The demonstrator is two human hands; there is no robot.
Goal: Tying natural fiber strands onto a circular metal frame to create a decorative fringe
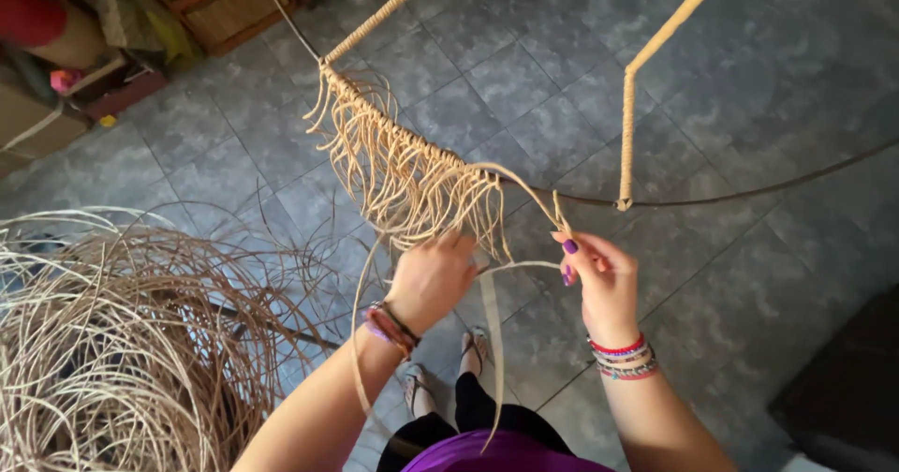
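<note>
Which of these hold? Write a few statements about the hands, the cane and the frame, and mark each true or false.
1. The right hand pinches a cane strand at the metal frame. True.
2. The left hand rests on the floor. False: it is raised among the hanging strands.
3. A loose cane pile lies at the left. True.
4. Both wrists are bare. False: both wear bracelets.
</note>
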